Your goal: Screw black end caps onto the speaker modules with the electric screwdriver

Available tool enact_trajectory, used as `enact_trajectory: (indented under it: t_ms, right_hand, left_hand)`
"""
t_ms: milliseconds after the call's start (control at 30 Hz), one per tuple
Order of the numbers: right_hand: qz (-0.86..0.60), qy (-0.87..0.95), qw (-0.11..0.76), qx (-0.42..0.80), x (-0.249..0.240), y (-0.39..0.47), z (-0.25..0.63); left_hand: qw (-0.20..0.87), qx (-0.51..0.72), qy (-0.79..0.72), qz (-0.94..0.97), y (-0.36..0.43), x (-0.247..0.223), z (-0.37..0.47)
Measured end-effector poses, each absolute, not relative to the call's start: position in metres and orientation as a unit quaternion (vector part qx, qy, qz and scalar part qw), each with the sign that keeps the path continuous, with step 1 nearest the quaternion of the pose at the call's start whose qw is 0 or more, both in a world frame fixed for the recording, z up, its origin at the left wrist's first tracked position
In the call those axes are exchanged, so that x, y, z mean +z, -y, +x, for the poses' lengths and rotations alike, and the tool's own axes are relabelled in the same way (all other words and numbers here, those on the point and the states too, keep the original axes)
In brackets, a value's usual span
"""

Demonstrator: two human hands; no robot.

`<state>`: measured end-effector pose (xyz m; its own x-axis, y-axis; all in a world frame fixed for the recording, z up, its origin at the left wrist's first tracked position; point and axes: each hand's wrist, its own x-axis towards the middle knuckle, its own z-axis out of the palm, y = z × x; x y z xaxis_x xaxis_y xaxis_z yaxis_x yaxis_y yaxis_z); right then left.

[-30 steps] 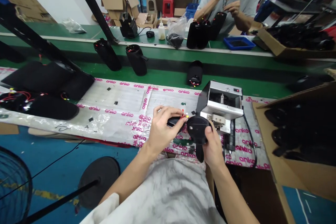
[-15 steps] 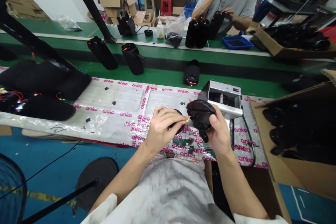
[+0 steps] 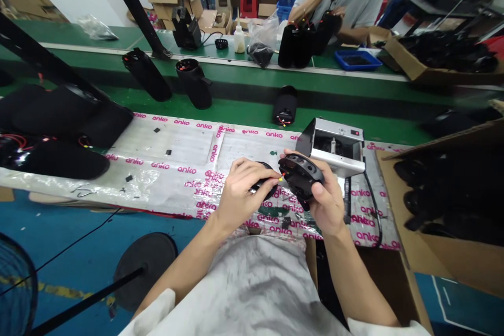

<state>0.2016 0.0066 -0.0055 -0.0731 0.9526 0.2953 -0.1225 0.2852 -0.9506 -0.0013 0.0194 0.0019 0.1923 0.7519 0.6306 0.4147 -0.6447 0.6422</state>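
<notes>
My right hand (image 3: 328, 202) is wrapped round a round black part (image 3: 302, 174), tilted so that its rim and ports show. The fingertips of my left hand (image 3: 248, 186) are pinched at a small red and yellow connector (image 3: 281, 177) beside that part. Partly behind my left fingers is a black cylinder (image 3: 268, 189); its lower portion is hidden. Just beyond my right hand stands a silver and black machine (image 3: 340, 147) with a red switch, on the table's anko-printed covering (image 3: 177, 147).
Several black cylinders with wires lie at the left (image 3: 66, 157). Others stand on the green bench, one being near the middle (image 3: 284, 105). A cardboard box (image 3: 452, 257) of black parts is at the right. A person (image 3: 354, 5) works across the bench.
The round black part has tilted in my right hand, so its rim with ports now faces up more. My left hand stays pinched at the connector. The view has shifted slightly.
</notes>
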Motion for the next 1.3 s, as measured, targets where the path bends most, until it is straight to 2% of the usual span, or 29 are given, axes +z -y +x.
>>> enact_trajectory:
  t_ms: [800,900,1033,1300]
  right_hand:
    - [-0.326,0.545,0.598,0.489,-0.028,-0.011,0.194]
    - [-0.328,0.545,0.602,0.482,-0.026,-0.005,0.190]
    - [-0.378,0.573,0.599,0.413,-0.019,0.006,0.183]
    - [-0.413,0.597,0.581,0.368,-0.009,0.007,0.183]
  left_hand:
    - [0.267,0.540,-0.450,0.660,-0.013,-0.003,0.003]
    - [0.221,0.533,-0.437,0.690,-0.012,-0.003,0.004]
    - [0.139,0.539,-0.405,0.725,-0.013,-0.006,0.006]
    - [0.155,0.524,-0.341,0.765,-0.014,-0.005,-0.008]
